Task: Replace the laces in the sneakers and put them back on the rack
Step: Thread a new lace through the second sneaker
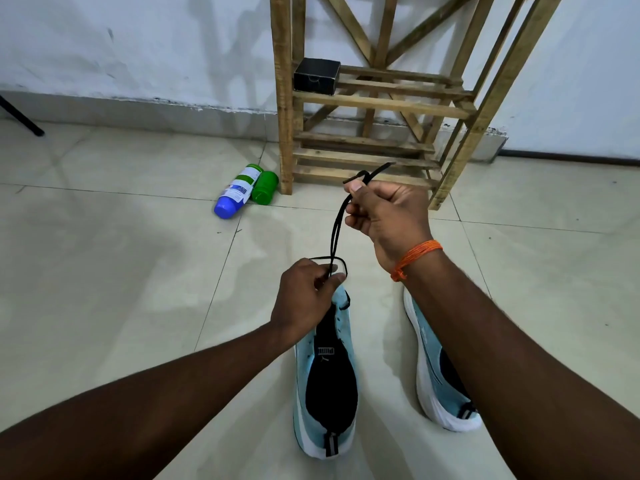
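Two light blue sneakers with white soles stand on the tiled floor. The left sneaker (341, 386) lies below my hands; the right sneaker (433, 382) is partly hidden by my right forearm. A black lace (336, 230) runs taut from the left sneaker's toe end up to my right hand (388, 216), which grips both strands with the lace ends sticking out above the thumb. My left hand (306, 299) pinches the lace where it loops just above the shoe's front eyelets. The wooden rack (377, 102) stands against the wall ahead.
A black box (317, 76) sits on the rack's middle shelf. A white, blue and green bottle (237, 192) and a green container (265, 187) lie on the floor left of the rack. A dark stand leg (20, 116) crosses the far left.
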